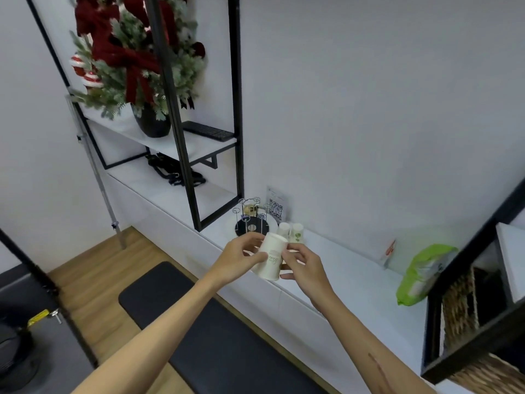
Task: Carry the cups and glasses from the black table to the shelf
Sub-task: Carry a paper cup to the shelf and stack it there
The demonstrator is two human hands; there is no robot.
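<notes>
Both hands wrapped round one white paper cup (270, 256), held upside down and tilted above the front edge of the white shelf (341, 277): left hand (241, 258) closed on its side, thumb across the wall; right hand (302, 263) pinching the other side with curled fingers. Smooth, tapered, faint script printed near the rim. Just behind, two more paper cups (290, 231) standing inverted on the shelf, beside a wire cup rack (251, 217) on a round black base. Further right, a crumpled green packet (420, 273). Below, a black padded bench (216, 336), wood floor (93, 265), plain white wall.
</notes>
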